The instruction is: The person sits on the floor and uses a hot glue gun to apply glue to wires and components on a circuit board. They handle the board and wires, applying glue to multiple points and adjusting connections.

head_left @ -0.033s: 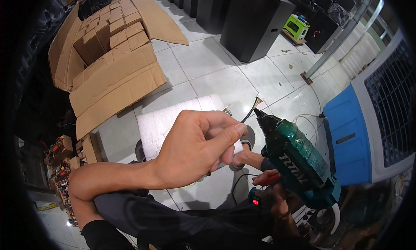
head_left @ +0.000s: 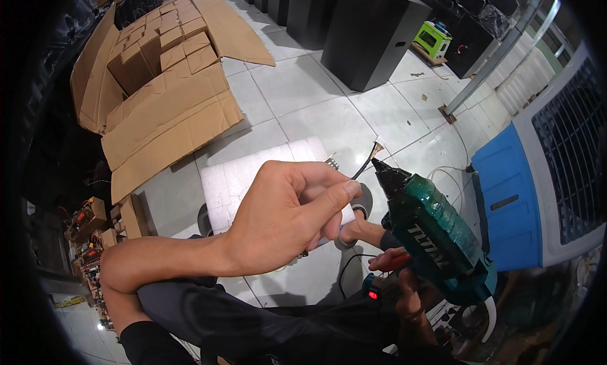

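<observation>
The left hand (head_left: 294,207) is pinching a thin black cable (head_left: 363,169) between thumb and fingers, its pale wire ends sticking up, while the right hand (head_left: 411,297), apart from it, is gripping a dark green glue gun (head_left: 436,238) whose nozzle is pointing close to those ends. A white foam block (head_left: 224,183) is lying below the left hand, an open cardboard box (head_left: 171,140) is sitting farther off to the left, and a blue-and-white appliance (head_left: 513,200) is standing at the right

Glossy glue gun (head_left: 437,233); apparently plastic
</observation>
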Demonstrator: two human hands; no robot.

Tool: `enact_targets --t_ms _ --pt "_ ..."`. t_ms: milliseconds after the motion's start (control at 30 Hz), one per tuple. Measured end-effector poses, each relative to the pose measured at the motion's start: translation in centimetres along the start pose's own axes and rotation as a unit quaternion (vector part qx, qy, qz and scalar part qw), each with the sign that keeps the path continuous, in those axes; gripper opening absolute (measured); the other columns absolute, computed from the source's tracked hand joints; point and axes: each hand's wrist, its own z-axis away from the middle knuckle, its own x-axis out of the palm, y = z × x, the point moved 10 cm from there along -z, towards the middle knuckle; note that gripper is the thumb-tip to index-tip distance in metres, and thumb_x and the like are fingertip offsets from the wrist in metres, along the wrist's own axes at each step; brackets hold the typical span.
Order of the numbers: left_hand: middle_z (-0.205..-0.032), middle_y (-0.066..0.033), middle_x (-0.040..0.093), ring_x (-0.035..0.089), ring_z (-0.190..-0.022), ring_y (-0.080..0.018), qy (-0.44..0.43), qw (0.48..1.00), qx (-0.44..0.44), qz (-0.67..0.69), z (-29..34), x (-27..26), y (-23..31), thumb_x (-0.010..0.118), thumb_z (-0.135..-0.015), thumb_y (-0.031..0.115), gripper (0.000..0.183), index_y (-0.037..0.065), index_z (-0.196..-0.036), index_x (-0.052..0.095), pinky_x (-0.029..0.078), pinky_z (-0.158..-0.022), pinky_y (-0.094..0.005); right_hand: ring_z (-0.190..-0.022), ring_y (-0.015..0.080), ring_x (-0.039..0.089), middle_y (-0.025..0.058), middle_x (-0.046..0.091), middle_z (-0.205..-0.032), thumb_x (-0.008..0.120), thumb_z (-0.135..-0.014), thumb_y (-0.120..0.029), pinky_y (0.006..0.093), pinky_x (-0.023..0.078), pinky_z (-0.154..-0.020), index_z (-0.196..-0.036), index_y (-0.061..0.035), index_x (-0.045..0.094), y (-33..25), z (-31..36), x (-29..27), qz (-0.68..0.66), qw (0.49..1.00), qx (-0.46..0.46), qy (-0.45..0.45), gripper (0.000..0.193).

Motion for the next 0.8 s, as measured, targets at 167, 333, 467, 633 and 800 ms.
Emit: enact_targets --t_ms 167,333,467,633,800 --pt "-0.059 -0.0024 0.061 0.047 -0.046 -0.0033 0.002 1.000 0.001 -0.017 -0.1 -0.2 0.2 0.058 -0.098 0.018 0.025 -0.006 -0.096 0.068 0.034 -0.042 -0.0204 -0.100 0.0121 0.058 0.0067 0.054 -0.104 0.049 -0.101 -0.020 0.0216 0.047 -0.085 -0.126 0.0008 0.046 -0.5 -0.3 -0.1 0.013 1.000 -0.020 0.003 0.032" --pt "-0.060 -0.0022 0.061 0.047 -0.046 -0.0030 0.003 1.000 0.001 -0.020 -0.4 -0.3 0.4 0.058 -0.098 0.017 0.025 -0.006 -0.095 0.068 0.034 -0.042 -0.0203 -0.100 0.0128 0.058 0.0072 0.055 -0.104 0.050 -0.100 -0.020 0.0224 0.047 -0.085 -0.126 0.0009 0.047 -1.1 -0.8 -0.1 0.022 0.999 -0.037 0.008 0.033" --pt "-0.060 -0.0020 0.061 0.047 -0.046 -0.0029 0.003 1.000 0.004 -0.017 -0.4 -0.3 0.3 0.059 -0.097 0.016 0.024 -0.006 -0.094 0.068 0.034 -0.042 -0.0201 -0.100 0.0134 0.058 0.0077 0.055 -0.105 0.050 -0.100 -0.020 0.0229 0.048 -0.085 -0.126 0.0009 0.047 -1.2 -0.7 -0.1 0.027 0.999 -0.042 0.006 0.033" --pt "-0.060 -0.0018 0.061 0.047 -0.046 -0.0028 0.003 1.000 0.002 -0.021 -0.4 -0.3 0.0 0.059 -0.097 0.015 0.023 -0.006 -0.093 0.068 0.034 -0.042 -0.0202 -0.100 0.0141 0.059 0.0083 0.055 -0.105 0.051 -0.100 -0.020 0.0237 0.048 -0.084 -0.126 0.0010 0.047 -1.5 -1.0 -0.1 0.035 0.998 -0.056 0.003 0.033" --pt "-0.060 -0.0019 0.061 0.047 -0.046 -0.0028 0.005 1.000 -0.001 -0.024 -0.5 -0.3 0.1 0.059 -0.097 0.015 0.023 -0.006 -0.093 0.068 0.034 -0.042 -0.0203 -0.099 0.0148 0.059 0.0089 0.055 -0.105 0.051 -0.100 -0.020 0.0244 0.049 -0.084 -0.126 0.0011 0.047 -2.0 -1.1 -0.3 0.045 0.996 -0.073 0.009 0.034"
